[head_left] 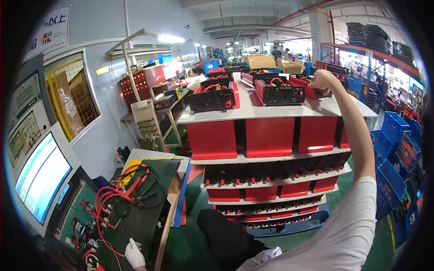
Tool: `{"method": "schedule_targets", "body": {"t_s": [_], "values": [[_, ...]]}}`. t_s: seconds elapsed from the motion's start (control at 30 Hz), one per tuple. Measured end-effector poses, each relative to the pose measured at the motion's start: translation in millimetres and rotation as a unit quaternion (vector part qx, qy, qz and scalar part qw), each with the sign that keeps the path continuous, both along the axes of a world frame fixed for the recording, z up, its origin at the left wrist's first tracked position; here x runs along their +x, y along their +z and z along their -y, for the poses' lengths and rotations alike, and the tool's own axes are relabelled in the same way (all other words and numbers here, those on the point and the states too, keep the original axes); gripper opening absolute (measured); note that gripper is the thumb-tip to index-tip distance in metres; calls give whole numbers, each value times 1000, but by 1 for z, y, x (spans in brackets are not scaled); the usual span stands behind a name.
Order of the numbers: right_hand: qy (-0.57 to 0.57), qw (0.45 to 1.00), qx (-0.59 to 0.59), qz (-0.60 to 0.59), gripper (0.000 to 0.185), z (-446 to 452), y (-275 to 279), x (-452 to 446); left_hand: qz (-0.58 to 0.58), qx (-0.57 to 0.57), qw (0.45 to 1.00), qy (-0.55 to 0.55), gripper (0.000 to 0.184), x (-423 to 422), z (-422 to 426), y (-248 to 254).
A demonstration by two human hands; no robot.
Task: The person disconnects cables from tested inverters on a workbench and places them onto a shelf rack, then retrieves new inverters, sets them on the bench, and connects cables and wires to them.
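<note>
My left hand [134, 254], in a white glove, rests at the near edge of the dark bench top [151, 221], fingers stretched out and holding nothing. Thick red cables with clips [131, 194] and black leads lie beyond it. Far to the right, my outstretched right hand [324, 81] is closed at the front end of a red-and-black power inverter [307, 86] on the stack's white top board [217, 117]; what its fingers grip is hidden. Beside it stands another open-topped inverter [279, 94] with red wires showing, and one more [214, 99] sits further left.
Below the top board, several layers of red housings [269, 137] are stacked between white boards. A lit monitor [43, 178] and test instruments [25, 135] stand at left. Blue crates [391, 180] pile up at right. A person [195, 79] sits at a bench behind.
</note>
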State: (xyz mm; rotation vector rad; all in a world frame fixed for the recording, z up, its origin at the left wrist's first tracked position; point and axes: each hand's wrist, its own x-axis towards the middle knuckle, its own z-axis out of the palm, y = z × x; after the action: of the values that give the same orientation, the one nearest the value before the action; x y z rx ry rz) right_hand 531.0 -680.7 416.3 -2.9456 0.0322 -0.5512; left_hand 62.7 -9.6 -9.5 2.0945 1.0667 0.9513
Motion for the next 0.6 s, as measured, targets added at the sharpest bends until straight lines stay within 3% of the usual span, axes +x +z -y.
{"method": "schedule_targets", "body": {"t_s": [0.1,0.2,0.23,0.33,0.43,0.53,0.6], "values": [[-11,1000,1,-17,53,-6,-2,23,6,-9,1000,10,57,1,3,5],[101,992,67,-33,76,2,-1,39,8,-18,1000,7,55,1,10,12],[230,968,64,-79,96,15,4,56,4,-6,1000,3,55,2,13,18],[185,983,6,-5,92,42,11,104,9,-32,999,7,54,-1,8,10],[111,991,-46,57,87,22,23,68,30,-56,998,12,55,2,11,12],[192,964,-29,182,81,11,32,54,8,-64,998,-9,38,-1,8,13],[280,933,23,224,64,9,41,53,-99,245,962,-67,20,-8,-18,-21]]}}
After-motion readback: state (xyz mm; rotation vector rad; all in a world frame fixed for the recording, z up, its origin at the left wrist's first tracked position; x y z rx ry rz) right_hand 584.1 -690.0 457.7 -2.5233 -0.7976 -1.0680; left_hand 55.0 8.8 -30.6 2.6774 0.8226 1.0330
